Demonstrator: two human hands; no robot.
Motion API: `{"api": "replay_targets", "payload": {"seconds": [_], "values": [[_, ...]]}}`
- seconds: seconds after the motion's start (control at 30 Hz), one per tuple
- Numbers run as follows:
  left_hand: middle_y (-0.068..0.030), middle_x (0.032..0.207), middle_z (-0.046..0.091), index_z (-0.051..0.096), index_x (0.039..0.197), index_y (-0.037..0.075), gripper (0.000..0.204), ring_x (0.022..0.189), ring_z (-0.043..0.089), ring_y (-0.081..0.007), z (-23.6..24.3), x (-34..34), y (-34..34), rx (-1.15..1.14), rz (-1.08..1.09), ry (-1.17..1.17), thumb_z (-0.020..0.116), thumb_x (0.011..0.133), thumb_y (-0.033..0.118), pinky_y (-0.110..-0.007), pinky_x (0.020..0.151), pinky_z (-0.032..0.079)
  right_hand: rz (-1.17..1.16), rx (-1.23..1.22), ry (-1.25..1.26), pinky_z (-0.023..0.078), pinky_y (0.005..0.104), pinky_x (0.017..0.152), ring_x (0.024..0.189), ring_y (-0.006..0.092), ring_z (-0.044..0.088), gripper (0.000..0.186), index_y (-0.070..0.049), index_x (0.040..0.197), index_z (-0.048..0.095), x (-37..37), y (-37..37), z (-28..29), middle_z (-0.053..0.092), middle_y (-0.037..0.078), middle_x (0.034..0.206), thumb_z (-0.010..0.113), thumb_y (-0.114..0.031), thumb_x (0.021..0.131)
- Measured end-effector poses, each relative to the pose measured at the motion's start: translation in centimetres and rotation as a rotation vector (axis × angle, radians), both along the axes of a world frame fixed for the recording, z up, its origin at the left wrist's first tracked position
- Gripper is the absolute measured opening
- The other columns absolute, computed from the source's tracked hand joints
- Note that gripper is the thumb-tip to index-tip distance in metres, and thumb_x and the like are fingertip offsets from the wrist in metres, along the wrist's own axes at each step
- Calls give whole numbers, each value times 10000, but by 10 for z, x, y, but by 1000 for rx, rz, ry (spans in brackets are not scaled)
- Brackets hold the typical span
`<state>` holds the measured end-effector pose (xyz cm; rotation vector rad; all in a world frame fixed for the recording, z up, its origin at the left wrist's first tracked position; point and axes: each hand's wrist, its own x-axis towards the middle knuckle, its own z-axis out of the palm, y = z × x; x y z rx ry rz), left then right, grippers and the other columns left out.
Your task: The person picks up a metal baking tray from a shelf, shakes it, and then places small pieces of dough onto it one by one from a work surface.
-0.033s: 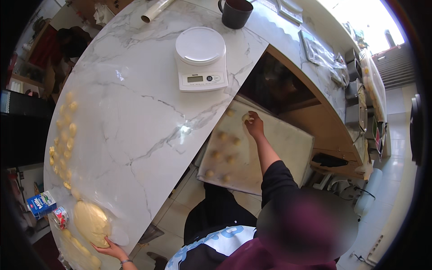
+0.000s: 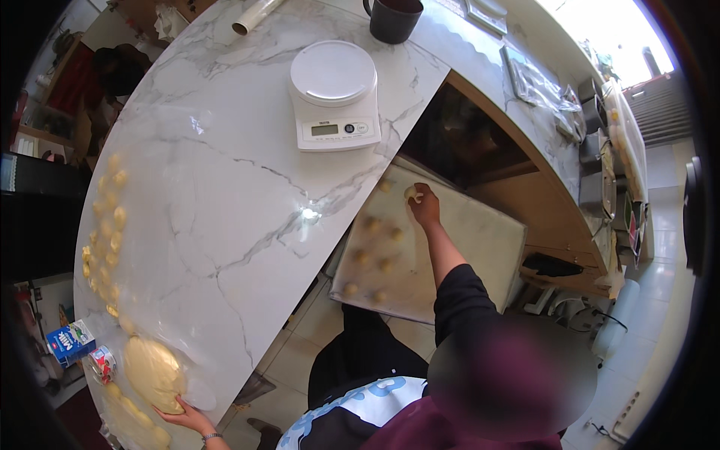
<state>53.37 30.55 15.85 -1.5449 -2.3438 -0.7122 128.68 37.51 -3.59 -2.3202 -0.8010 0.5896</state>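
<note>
At the counter's lower left lies a large, smooth mass of yellow dough [image 2: 154, 371], partly under clear plastic. My left hand [image 2: 187, 418] rests against its near edge, thumb and fingers spread on it. On the right, my right hand [image 2: 426, 206] reaches over a pale, lined tray [image 2: 457, 255], a small pale dough ball [image 2: 410, 193] pinched in its fingertips near the tray's far side. Several dough balls [image 2: 360, 256] stand in rows on the tray's left part.
Dough pieces [image 2: 112, 232] lie under plastic sheeting along the counter's left edge. A white kitchen scale [image 2: 334, 97], dark mug [image 2: 394, 21] and cardboard roll [image 2: 255, 16] stand farther back. A blue milk carton [image 2: 71, 341] and a can [image 2: 103, 363] sit beside the large dough.
</note>
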Motion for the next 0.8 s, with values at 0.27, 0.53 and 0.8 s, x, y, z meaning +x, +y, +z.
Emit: {"api": "replay_targets", "payload": {"seconds": [0.27, 0.53, 0.8], "values": [[-232, 1436, 299, 235, 1440, 11, 727, 1305, 345, -385, 10, 21, -5, 13, 65, -97, 657, 878, 197, -459, 1088, 322, -236, 474, -252, 469, 337, 760, 835, 227, 570, 362, -39, 1001, 555, -8, 31, 63, 552, 106, 921, 724, 18, 686], [-212, 1475, 267, 231, 1448, 12, 878, 1366, 263, -377, 7, 27, -2, 40, 6, -115, 748, 767, 211, -470, 1135, 202, 1175, 533, -115, 384, 411, 977, 1132, 298, 488, 310, -18, 1120, 525, -233, 129, 243, 541, 130, 1142, 607, -111, 837], [-216, 1465, 279, 261, 1437, 41, 996, 1367, 260, -400, 22, 42, 7, 77, 39, -167, 797, 670, 382, -504, 1111, 230, 1143, 444, -583, 254, 435, 1109, 1339, 321, 343, 560, -21, 1403, 359, -377, 335, 199, 397, 195, 1419, 427, -319, 933]]}}
